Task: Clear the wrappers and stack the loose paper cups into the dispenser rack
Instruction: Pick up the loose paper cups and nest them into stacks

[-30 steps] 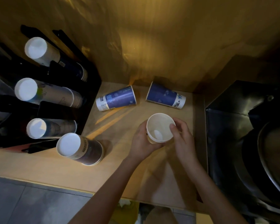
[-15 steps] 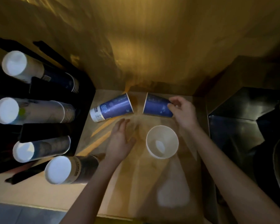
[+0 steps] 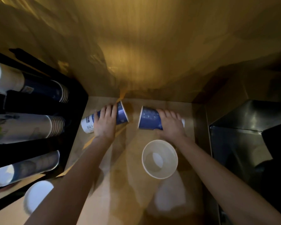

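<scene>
Two blue paper cups lie on their sides at the back of the wooden counter (image 3: 120, 184), rims facing each other. My left hand (image 3: 105, 122) wraps over the left blue cup (image 3: 122, 113). My right hand (image 3: 171, 125) grips the right blue cup (image 3: 148, 117) near its base. A white cup (image 3: 160, 159) stands upright and apart, just in front of my right hand. The black dispenser rack (image 3: 39, 103) on the left holds several stacks of cups lying sideways. No wrappers are visible.
One more stack of cups (image 3: 37, 198) lies on the counter in front of the rack, partly behind my left forearm. A dark metal sink or appliance (image 3: 250, 140) borders the counter on the right. A wood-panel wall (image 3: 144, 54) closes the back.
The white cup was set down upright. My right hand went to the right blue cup first, then my left hand reached forward and closed over the left blue cup. The camera moved closer.
</scene>
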